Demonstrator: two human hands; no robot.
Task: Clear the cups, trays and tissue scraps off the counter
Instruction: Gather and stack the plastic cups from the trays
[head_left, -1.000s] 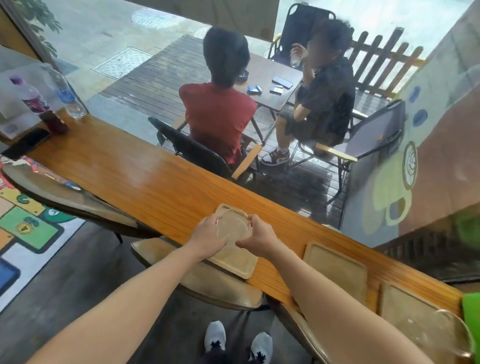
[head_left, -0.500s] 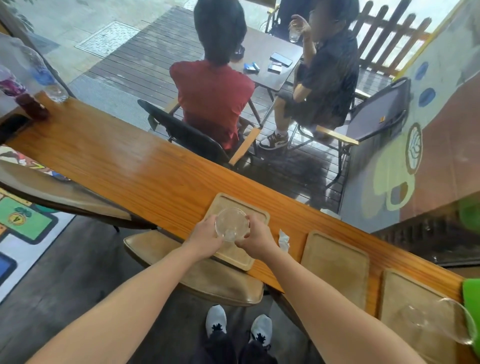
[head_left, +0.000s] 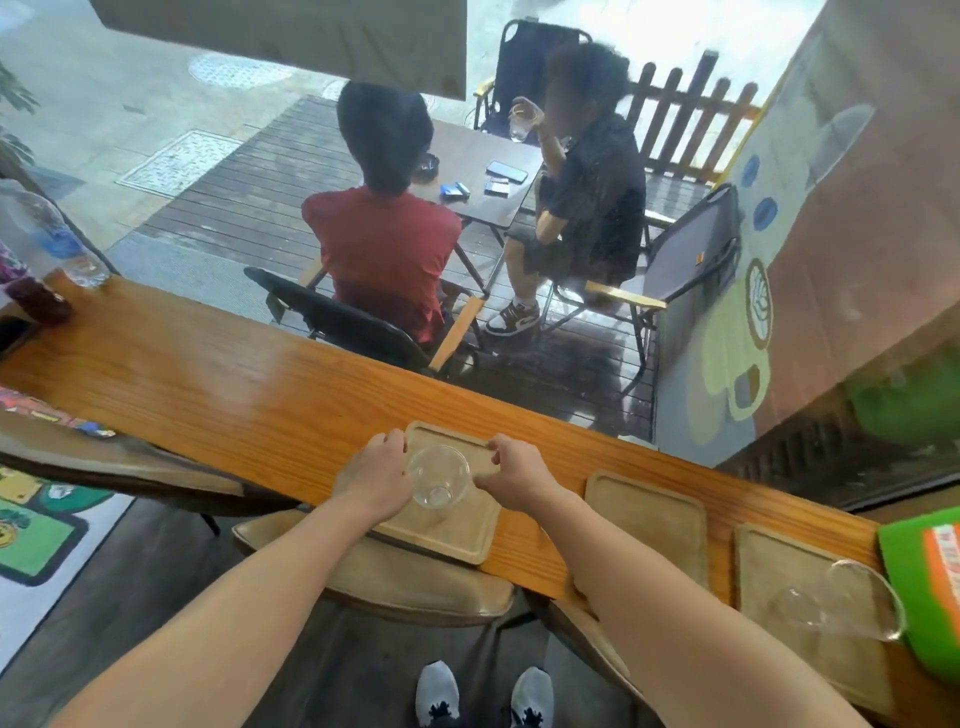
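Observation:
A clear glass cup stands upright on a light wooden tray, which lies on the long wooden counter and juts over its near edge. My left hand is curled on the tray's left side and my right hand on its right side, the cup between them and free of both. A second, bare tray lies to the right. Further right, a third tray carries a glass cup lying on its side. No tissue scrap shows; my right forearm covers the gap between the first two trays.
Two plastic bottles and a dark phone sit at the counter's far left end. A green and orange object lies at the right end. Padded stools stand under the near edge. A window runs along the far edge, with two seated people outside.
Both hands have let go of the cup, which now stands on the tray, and have spread apart to the tray's two sides.

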